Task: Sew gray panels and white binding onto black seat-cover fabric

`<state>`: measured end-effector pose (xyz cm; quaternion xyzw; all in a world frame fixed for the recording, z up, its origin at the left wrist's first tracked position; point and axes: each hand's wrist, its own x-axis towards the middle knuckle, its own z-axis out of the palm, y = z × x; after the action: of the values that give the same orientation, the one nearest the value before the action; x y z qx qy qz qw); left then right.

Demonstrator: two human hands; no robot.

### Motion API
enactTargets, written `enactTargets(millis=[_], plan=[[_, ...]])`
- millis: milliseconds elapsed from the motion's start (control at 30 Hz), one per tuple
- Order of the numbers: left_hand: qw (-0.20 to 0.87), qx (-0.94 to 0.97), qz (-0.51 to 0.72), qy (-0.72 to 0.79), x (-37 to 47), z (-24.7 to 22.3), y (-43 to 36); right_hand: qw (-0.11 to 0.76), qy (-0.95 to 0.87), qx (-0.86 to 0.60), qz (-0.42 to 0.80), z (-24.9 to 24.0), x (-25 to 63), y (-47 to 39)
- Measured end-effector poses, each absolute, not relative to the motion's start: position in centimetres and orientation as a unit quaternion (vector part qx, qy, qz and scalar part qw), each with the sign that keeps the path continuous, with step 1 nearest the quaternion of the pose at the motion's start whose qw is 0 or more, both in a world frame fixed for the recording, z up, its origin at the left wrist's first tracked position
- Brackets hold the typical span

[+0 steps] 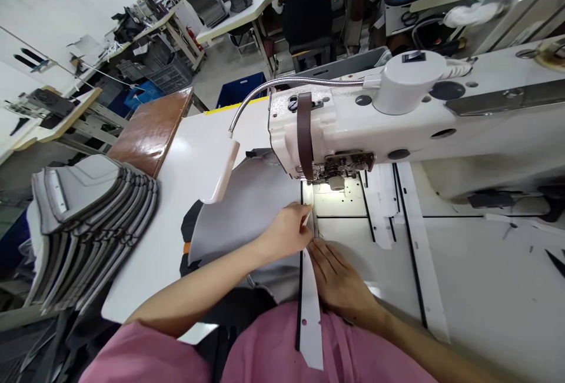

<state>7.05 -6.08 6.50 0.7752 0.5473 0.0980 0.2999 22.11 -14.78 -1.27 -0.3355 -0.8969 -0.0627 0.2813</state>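
Note:
Below the needle area of a white sewing machine (406,130), my left hand (289,230) is closed, pinching a white strip with a black edge (311,312). That strip runs from the machine's presser area down toward my lap, lying along the edge of a grey fabric panel (247,206). My right hand (338,277) rests flat on the machine bed, fingers stretched out, at the strip's right side. The panel spreads left under my left forearm, with black parts at its outer edge. Fingers partly hide the seam between strip and panel.
More white strips with black edges (417,247) lie right of the needle. A flexible lamp (220,174) hangs over the panel. Stacked grey panels (88,212) stand at the left. Black-tipped scissors or a similar blade (555,262) lies far right. Another person (306,0) is behind the machine.

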Motion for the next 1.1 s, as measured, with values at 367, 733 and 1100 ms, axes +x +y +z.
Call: enactTargets(millis=[367, 733, 1100], plan=[[0.314, 0.767, 0.081, 0.554, 7.6, 6.6, -3.8, 0.160, -0.913, -0.372, -0.048, 0.6, 21.1, -10.5], [0.369, 0.724, 0.151, 0.562, 6.5, 4.6, -0.8, 0.166, -0.903, -0.394, -0.042, 0.8, 20.0, -6.4], [0.318, 0.736, 0.104, 0.588, 7.6, 6.2, -2.3, 0.245, -0.883, -0.401, 0.003, -0.7, 22.4, -9.9]])
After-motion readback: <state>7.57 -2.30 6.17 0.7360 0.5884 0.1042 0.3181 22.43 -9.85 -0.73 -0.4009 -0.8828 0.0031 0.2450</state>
